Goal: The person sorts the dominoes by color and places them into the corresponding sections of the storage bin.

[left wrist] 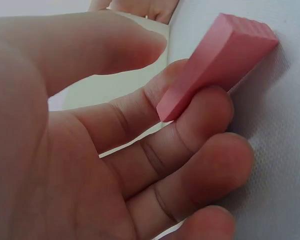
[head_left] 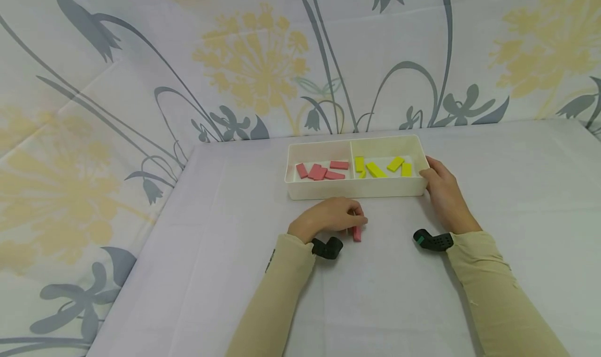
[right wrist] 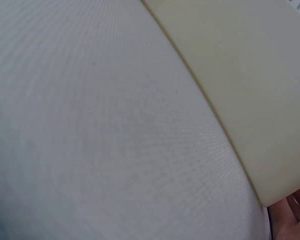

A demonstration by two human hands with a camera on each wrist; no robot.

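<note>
My left hand [head_left: 334, 214] is over the table in front of the white tray [head_left: 357, 188]. Its fingers bend loosely beside a pink block [left wrist: 210, 65], and the index and middle fingertips touch it. In the left wrist view the thumb stands apart from the block, whose far end meets the cloth. My right hand [head_left: 443, 192] grips the tray's right end, thumb at the rim, other fingers mostly hidden. Several pink blocks [head_left: 335, 175] lie in the left compartment; several yellow blocks [head_left: 375, 170] lie in the right one. The right wrist view shows mainly the tray's outer wall [right wrist: 245, 85].
A white cloth [head_left: 375, 294] covers the table. Behind the tray hangs a curtain [head_left: 357, 49] with grey and yellow flowers, continuing down the left side. A divider [head_left: 352, 158] splits the tray. Each wrist carries a black device [head_left: 327, 248].
</note>
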